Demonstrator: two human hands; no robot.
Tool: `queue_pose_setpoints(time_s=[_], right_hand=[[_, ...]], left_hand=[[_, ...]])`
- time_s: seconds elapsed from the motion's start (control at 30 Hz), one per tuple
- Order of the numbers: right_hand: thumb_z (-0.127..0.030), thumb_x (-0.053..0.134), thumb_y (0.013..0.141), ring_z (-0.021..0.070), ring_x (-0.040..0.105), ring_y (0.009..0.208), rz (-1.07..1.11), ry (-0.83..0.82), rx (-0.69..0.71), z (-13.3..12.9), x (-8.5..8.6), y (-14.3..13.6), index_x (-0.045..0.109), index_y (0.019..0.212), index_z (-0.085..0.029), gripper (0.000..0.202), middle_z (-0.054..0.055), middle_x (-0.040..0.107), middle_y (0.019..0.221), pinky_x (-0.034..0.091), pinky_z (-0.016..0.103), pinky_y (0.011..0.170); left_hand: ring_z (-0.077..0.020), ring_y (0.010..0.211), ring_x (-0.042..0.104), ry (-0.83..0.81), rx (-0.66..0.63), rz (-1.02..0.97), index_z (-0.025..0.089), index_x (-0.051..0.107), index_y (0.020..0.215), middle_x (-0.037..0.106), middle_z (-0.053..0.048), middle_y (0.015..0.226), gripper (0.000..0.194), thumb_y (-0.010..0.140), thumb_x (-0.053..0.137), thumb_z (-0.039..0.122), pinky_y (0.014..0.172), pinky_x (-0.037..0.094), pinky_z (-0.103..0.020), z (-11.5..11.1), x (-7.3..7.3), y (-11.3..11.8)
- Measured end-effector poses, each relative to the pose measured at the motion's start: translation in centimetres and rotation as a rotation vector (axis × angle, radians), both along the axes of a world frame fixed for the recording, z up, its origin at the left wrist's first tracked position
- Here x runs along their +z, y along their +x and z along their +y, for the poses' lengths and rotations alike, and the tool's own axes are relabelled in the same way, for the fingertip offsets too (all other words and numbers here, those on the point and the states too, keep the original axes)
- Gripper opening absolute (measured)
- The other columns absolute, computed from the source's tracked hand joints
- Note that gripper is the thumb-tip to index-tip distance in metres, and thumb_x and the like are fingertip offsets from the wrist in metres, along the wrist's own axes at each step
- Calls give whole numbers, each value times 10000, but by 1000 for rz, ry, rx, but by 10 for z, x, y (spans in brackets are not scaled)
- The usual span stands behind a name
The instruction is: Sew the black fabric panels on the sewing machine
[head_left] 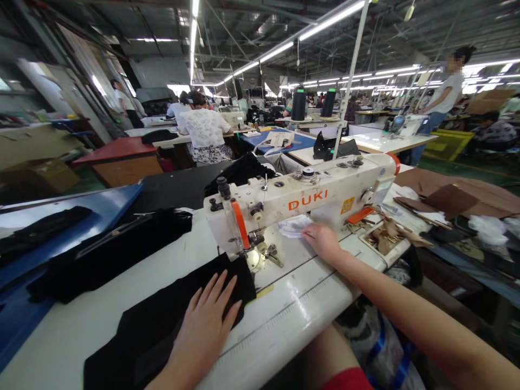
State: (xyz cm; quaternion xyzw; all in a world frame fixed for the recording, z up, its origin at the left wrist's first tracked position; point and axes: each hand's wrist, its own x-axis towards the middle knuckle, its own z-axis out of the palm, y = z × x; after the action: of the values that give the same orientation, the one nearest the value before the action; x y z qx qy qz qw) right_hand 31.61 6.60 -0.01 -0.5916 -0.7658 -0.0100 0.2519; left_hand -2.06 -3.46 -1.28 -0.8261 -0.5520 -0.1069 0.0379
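Note:
A white sewing machine (pixel 260 208) with orange trim stands across the middle of the head view. My left hand (pixel 205 317) lies flat with its fingers stretched out on a piece of black fabric (pixel 134 319). The fabric's far edge reaches close to the needle area, left of the presser foot. Under the machine arm, my right hand (pixel 323 242) pinches the edge of some thin white labels (pixel 294 225) with faint print, which lie on the machine bed. How many labels the fingers grip is too small to tell.
More black fabric (pixel 117 246) lies folded at the left of the white table. A small tray (pixel 384 241) of metal bits and scraps sits at the right. Brown pieces (pixel 453 200) are piled beyond it. Black thread cones (pixel 298 104) stand behind. A person (pixel 205 127) sits ahead.

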Motion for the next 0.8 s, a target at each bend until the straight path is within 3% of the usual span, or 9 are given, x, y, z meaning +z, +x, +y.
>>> queue_pose_setpoints(time_s=[0.2,0.33,0.43,0.63,0.8], right_hand=[[-174,561,908,205,651,882,65,40,28,-7,1,-5,734,901,-202,175,60,736,922,492,312,807],[-188,550,921,212,628,849,44,140,145,-16,4,-17,728,868,-205,186,68,724,875,478,326,794],[-157,558,902,215,607,829,48,173,156,-16,2,-25,716,835,-202,178,72,706,841,472,331,779],[-43,589,784,212,603,857,143,-3,121,-17,-9,-29,701,790,-187,183,56,693,832,477,316,781],[-51,556,784,213,637,893,262,-64,107,-20,-12,-23,729,891,-189,246,59,722,918,492,338,829]], left_hand=[[-297,1331,457,120,-9,-94,173,529,1352,494,-136,1445,510,930,420,440,1058,416,-494,-2,6,1],[-270,1303,493,226,-181,-120,184,478,1386,527,-131,1415,477,952,418,371,1074,407,-475,-13,21,15],[-246,1286,513,234,-282,-112,206,469,1391,547,-109,1400,449,957,421,311,1074,414,-453,-20,28,26],[-257,1259,538,221,-264,-139,217,533,1339,544,-105,1403,414,945,448,306,1026,472,-447,-29,22,26],[-262,1197,588,169,-249,-159,243,538,1342,556,-99,1391,419,943,448,336,982,507,-433,-32,17,21]])
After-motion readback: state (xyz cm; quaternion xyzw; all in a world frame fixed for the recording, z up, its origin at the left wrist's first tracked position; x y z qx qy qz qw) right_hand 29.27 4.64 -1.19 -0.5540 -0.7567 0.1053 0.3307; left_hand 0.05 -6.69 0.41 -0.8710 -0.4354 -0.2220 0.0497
